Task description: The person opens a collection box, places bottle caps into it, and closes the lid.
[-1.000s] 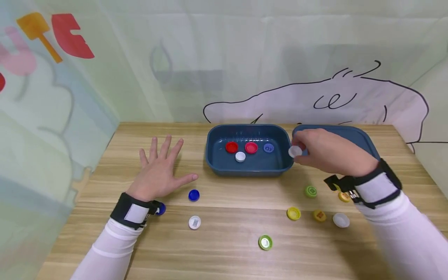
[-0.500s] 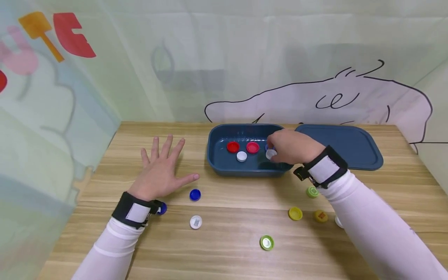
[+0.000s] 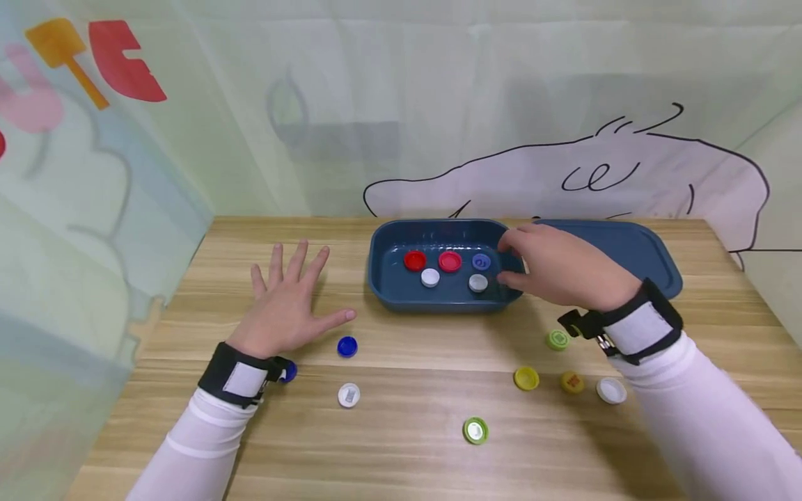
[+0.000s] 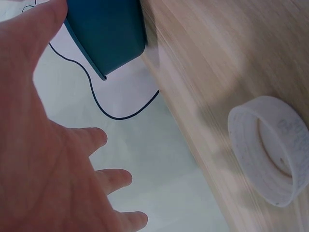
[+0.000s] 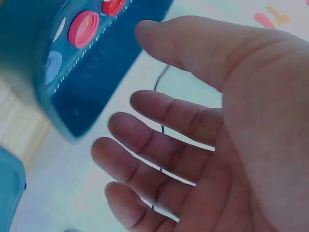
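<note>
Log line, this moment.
right grip: empty, at dark-blue rectangular plastic bin | left grip: spread, empty | bin: five round multicoloured plastic caps

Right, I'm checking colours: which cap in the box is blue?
The blue cap, at the right end of the back row in the box. The other four are a red cap, a pink cap and two white caps.

My right hand (image 3: 564, 268) fills the space over the right end of the box (image 3: 446, 307) and screens the left part of the tray (image 3: 642, 254). Room from above: the box's left end, left of the red cap (image 3: 415, 261). Backdrop (image 3: 307, 167) close behind. A lane of table (image 3: 401, 355) runs between box and my left hand (image 3: 276, 316); one blue cap (image 3: 347, 346) lies near my thumb. Front right, a green cap (image 3: 557, 339) and a yellow cap (image 3: 526, 378) obstruct low sliding.
</note>
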A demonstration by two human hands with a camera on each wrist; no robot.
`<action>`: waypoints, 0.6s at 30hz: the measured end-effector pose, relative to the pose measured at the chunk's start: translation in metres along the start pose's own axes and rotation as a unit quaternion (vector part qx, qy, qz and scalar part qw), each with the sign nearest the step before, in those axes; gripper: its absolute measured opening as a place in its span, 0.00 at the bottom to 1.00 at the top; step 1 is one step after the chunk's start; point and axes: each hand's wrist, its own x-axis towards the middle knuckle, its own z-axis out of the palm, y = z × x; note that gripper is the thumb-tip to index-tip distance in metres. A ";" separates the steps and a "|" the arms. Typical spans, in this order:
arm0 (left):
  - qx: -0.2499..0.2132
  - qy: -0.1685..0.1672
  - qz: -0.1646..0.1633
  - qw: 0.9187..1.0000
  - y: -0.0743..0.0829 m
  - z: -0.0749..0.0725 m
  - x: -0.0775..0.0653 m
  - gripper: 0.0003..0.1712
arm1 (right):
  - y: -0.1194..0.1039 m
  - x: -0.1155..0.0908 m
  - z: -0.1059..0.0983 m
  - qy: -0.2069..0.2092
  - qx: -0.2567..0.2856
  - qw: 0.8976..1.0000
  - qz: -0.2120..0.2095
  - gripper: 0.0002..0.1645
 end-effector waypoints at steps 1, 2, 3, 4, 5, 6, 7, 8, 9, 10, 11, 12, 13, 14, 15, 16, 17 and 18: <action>0.000 0.000 0.000 1.000 0.000 0.000 0.000 0.63 | 0.003 -0.006 -0.001 0.010 0.000 1.000 0.002 0.28; 0.001 0.001 -0.001 1.000 -0.001 -0.001 0.000 0.63 | 0.006 -0.011 -0.002 0.020 -0.001 1.000 0.003 0.28; 0.001 0.002 0.000 1.000 -0.001 -0.001 0.000 0.63 | 0.009 -0.017 -0.002 0.029 -0.001 1.000 0.002 0.29; 0.001 0.003 0.000 1.000 -0.001 -0.001 0.000 0.63 | 0.013 -0.022 -0.002 0.039 0.000 0.999 0.002 0.31; 0.001 0.004 0.000 1.000 -0.002 -0.001 0.000 0.63 | 0.018 -0.028 -0.001 0.049 -0.001 0.999 0.004 0.33; 0.001 0.005 0.001 1.000 -0.002 -0.001 0.000 0.63 | 0.022 -0.034 0.000 0.059 0.001 0.998 0.007 0.35; 0.001 0.005 0.001 1.000 -0.002 -0.001 0.000 0.63 | 0.026 -0.039 0.002 0.067 0.002 0.998 0.010 0.38; 0.001 0.006 0.001 1.000 -0.002 -0.001 0.000 0.63 | 0.031 -0.044 0.004 0.074 0.003 0.997 0.014 0.42; 0.002 0.007 0.001 1.000 -0.003 -0.001 0.000 0.63 | 0.035 -0.049 0.007 0.078 0.006 0.997 0.020 0.45; 0.002 0.008 0.000 1.000 -0.003 -0.001 0.000 0.63 | 0.039 -0.054 0.010 0.081 0.008 0.996 0.027 0.49; 0.001 0.010 0.000 1.000 -0.004 -0.001 0.000 0.63 | 0.043 -0.058 0.013 0.083 0.010 0.996 0.034 0.51; 0.002 0.010 0.000 1.000 -0.004 -0.001 0.000 0.63 | 0.047 -0.063 0.016 0.084 0.012 0.996 0.040 0.53; 0.002 0.011 -0.001 1.000 -0.005 -0.002 0.000 0.63 | 0.051 -0.066 0.019 0.085 0.013 0.995 0.044 0.54; 0.001 0.011 -0.001 1.000 -0.005 -0.002 0.000 0.63 | 0.054 -0.070 0.023 0.086 0.013 0.995 0.047 0.55; 0.000 0.012 -0.002 1.000 -0.006 -0.003 0.000 0.64 | 0.057 -0.073 0.027 0.086 0.016 0.995 0.050 0.55; -0.001 0.013 -0.002 1.000 -0.007 -0.004 0.000 0.64 | 0.060 -0.077 0.030 0.087 0.020 0.995 0.053 0.55; -0.001 0.013 -0.003 1.000 -0.008 -0.005 0.000 0.64 | 0.063 -0.080 0.033 0.088 0.024 0.994 0.056 0.56; -0.002 0.012 -0.005 1.000 -0.009 -0.007 0.001 0.64 | 0.066 -0.083 0.036 0.088 0.027 0.994 0.060 0.56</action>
